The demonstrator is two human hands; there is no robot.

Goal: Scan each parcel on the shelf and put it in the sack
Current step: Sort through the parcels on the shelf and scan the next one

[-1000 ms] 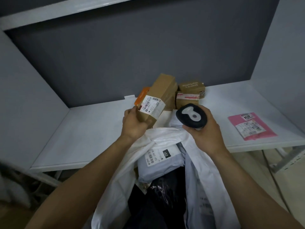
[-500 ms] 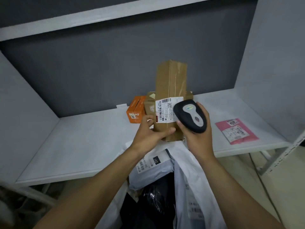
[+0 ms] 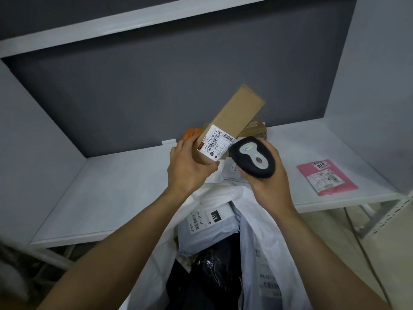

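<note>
White shelf [image 3: 111, 186], grey back wall: left hand [image 3: 190, 166] grips the bottom end of a long brown cardboard box [image 3: 234, 117], tilted above the white plastic sack [image 3: 223, 193], while right hand [image 3: 266, 184] wraps a black-and-grey handheld scanner [image 3: 252, 157] beside its label [image 3: 214, 144]. Skewed label could misread, and that end-grip might slip.

White shelf [image 3: 116, 189]: flat board, grey panels at back and both sides. Pink mailer [image 3: 327, 176] flat near right front corner, white label up (4014 printed on top strip). Orange box [image 3: 189, 133] at back edge, middle, mostly hidden. Brown carton [image 3: 257, 128] to its right, also at back edge, partly hidden. Small white tag [image 3: 169, 142] at back edge, just left of orange box. White mailer [image 3: 232, 170] near front edge, middle, partly covered.
</note>
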